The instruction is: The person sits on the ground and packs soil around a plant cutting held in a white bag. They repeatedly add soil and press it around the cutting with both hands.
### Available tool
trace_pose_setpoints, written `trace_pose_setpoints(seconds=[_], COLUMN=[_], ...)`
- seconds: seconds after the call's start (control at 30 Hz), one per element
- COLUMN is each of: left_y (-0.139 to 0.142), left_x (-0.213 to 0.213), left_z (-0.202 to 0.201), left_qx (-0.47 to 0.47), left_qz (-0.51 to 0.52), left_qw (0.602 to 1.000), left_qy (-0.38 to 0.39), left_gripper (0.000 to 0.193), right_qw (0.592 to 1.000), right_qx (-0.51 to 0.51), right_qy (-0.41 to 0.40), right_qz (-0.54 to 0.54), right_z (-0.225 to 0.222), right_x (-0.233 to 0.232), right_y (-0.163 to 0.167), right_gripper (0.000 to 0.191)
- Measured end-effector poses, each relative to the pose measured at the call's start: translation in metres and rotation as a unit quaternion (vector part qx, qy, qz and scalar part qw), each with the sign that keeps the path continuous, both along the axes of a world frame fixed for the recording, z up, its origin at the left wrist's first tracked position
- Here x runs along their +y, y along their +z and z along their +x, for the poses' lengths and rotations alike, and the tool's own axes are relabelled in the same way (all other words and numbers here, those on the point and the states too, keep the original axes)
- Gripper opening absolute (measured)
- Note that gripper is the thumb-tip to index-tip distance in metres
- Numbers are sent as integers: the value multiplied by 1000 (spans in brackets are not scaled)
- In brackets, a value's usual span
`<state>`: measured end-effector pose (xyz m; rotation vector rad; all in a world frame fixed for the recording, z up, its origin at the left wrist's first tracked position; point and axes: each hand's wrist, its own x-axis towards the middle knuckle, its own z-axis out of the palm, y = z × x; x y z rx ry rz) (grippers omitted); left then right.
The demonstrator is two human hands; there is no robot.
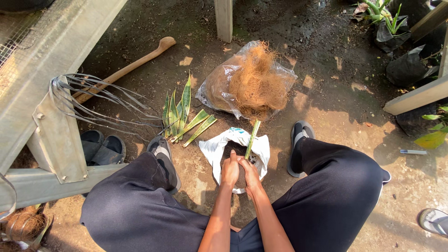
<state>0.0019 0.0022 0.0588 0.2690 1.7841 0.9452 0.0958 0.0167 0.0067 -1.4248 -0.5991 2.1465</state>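
Both hands meet over a white plastic bag (215, 150) of dark soil on the ground between my feet. My left hand (229, 170) and my right hand (249, 171) press around the base of a long green leaf cutting (252, 136) that stands upright in the soil. Several more striped green leaf cuttings (179, 112) lie on the dirt to the left of the bag. A clear plastic bag of brown coconut fibre (254, 81) lies just beyond the white bag.
A wooden handle (135, 65) lies on the dirt at the upper left. A metal frame (56, 135) with grey straps stands at the left, dark sandals (100, 147) beside it. Black potted plants (396, 32) stand at the upper right. A pen (413, 151) lies at the right.
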Motion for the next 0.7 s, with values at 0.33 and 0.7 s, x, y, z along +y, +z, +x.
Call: trace_pose_setpoints(seconds=[0.33, 0.7], left_y=[-2, 3], left_x=[-2, -3], left_z=[-7, -12], left_qx=[-150, -342], left_qz=[98, 61], left_qw=[981, 931], left_qy=[68, 107], left_gripper=[67, 85], right_qw=[997, 942], right_qx=[-49, -179], right_qy=[13, 109], right_qz=[62, 263], right_z=[-2, -7], right_x=[-3, 9], right_y=[5, 11], right_gripper=[37, 74])
